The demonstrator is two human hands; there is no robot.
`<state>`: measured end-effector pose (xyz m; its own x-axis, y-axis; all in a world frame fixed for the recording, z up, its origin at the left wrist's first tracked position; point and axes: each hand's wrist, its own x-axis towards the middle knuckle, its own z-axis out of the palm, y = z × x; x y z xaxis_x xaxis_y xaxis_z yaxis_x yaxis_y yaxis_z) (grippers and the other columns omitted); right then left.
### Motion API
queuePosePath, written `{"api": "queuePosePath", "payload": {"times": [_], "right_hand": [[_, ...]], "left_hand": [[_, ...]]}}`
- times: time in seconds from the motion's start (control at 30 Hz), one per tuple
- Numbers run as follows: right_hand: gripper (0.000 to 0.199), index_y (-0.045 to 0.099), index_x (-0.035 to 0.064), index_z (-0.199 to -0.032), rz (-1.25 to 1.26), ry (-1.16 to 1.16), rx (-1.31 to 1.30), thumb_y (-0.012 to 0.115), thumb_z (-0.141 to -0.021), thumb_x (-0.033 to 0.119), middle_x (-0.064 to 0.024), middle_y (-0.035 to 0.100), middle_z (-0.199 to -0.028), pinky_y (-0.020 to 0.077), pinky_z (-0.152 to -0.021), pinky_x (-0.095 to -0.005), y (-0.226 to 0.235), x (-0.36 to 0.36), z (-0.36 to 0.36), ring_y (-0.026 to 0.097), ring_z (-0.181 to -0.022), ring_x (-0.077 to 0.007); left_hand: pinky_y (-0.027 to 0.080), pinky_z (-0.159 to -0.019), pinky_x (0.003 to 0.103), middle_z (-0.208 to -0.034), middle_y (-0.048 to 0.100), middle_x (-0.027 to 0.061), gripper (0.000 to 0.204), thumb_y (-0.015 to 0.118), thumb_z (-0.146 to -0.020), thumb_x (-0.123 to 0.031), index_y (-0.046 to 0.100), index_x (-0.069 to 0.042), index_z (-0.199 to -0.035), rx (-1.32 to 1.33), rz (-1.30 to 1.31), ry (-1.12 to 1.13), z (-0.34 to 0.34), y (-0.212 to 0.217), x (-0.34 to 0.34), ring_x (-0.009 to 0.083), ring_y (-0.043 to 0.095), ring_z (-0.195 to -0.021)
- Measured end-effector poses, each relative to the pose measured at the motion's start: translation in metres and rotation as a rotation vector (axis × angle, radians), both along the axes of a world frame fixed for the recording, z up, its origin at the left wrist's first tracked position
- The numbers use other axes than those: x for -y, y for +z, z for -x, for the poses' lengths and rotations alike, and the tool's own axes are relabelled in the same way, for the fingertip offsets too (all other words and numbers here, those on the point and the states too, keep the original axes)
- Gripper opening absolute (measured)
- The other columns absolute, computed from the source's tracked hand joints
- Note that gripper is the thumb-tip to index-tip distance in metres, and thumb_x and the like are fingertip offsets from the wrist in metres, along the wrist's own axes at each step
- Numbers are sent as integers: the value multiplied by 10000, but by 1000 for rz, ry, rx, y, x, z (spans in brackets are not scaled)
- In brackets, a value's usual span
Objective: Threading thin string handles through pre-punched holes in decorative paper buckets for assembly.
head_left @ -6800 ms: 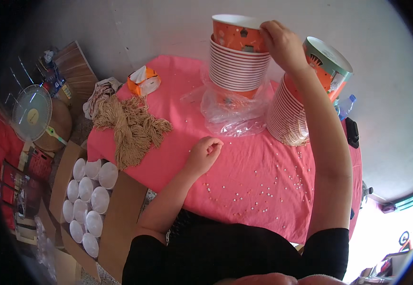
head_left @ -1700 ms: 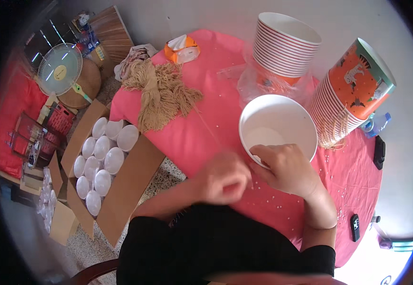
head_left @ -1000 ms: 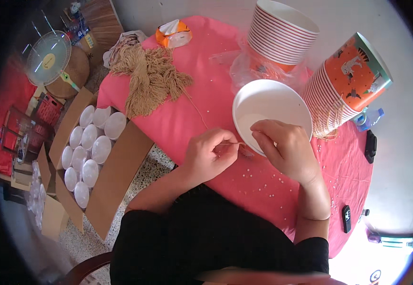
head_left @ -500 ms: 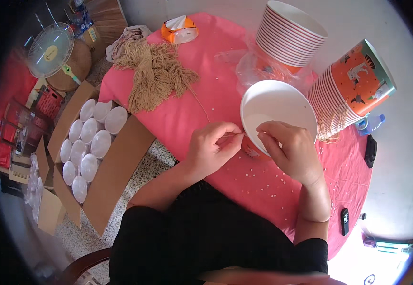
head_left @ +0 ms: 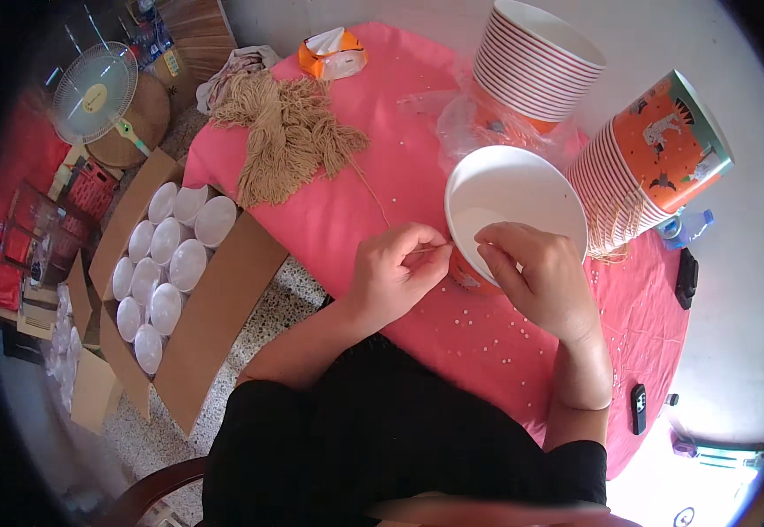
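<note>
A single orange paper bucket (head_left: 509, 206) with a white inside stands on the pink tablecloth (head_left: 399, 140) in front of me. My right hand (head_left: 535, 277) grips its near rim. My left hand (head_left: 395, 272) pinches a thin tan string (head_left: 371, 189) right beside the bucket's rim. The string runs back toward a bundle of tan strings (head_left: 285, 145) on the far left of the table.
Two stacks of paper buckets stand behind, one upright (head_left: 535, 66) and one leaning (head_left: 650, 158). A cardboard box (head_left: 215, 290) of white lids sits on the floor at left, near a fan (head_left: 92, 92). Small white beads dot the cloth. A tissue pack (head_left: 333, 53) lies far back.
The bucket came off the stack and now stands before me. My left hand has taken a string and brought it up to the bucket's rim; my right hand stays on the rim.
</note>
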<state>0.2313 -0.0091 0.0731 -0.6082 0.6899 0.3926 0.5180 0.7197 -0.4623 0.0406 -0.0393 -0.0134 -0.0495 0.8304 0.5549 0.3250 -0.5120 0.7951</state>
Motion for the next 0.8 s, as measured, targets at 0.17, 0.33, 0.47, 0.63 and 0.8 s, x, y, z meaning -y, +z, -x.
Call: {"api": "queuePosePath", "payload": {"times": [0.17,0.33,0.47,0.63,0.8], "right_hand": [[97,649,28,-882,-15,13,-8,629,-853,119,-171,668,-827,501,-658,-438,-1,-1,0,646,-738,-360],[92,658,32,-896,-30,-1,1,634,-841,102,-169,674,-835,507,-684,-437,2,0,-1,651,-763,-356],[110,671,48,-927,-16,-20,10,636,-839,105,-162,680,-851,511,-697,-433,3,-5,-1,656,-782,-353],[125,686,84,-944,83,46,98,640,-838,132,-152,683,-837,512,-694,-437,1,-14,3,659,-780,-350],[106,676,83,-913,73,75,126,638,-832,139,-141,675,-820,509,-663,-439,0,-18,7,655,-750,-346]], "left_hand": [[558,-603,267,-801,698,97,127,711,-806,3,615,3,-889,10,-6,-7,-2,3,2,162,713,-719],[553,-592,277,-804,695,98,129,713,-807,-6,626,-6,-902,53,-38,-16,-4,-4,-2,171,709,-713],[527,-561,296,-794,679,97,126,715,-803,-19,640,-23,-904,21,-37,-3,-5,-7,-4,190,686,-664],[492,-521,294,-759,654,85,124,723,-797,-21,648,-35,-896,-48,-47,9,-2,-1,-5,188,651,-604],[472,-506,293,-753,642,74,131,740,-804,-47,652,-38,-899,-34,-70,-21,-2,-1,-7,166,625,-579]]}}
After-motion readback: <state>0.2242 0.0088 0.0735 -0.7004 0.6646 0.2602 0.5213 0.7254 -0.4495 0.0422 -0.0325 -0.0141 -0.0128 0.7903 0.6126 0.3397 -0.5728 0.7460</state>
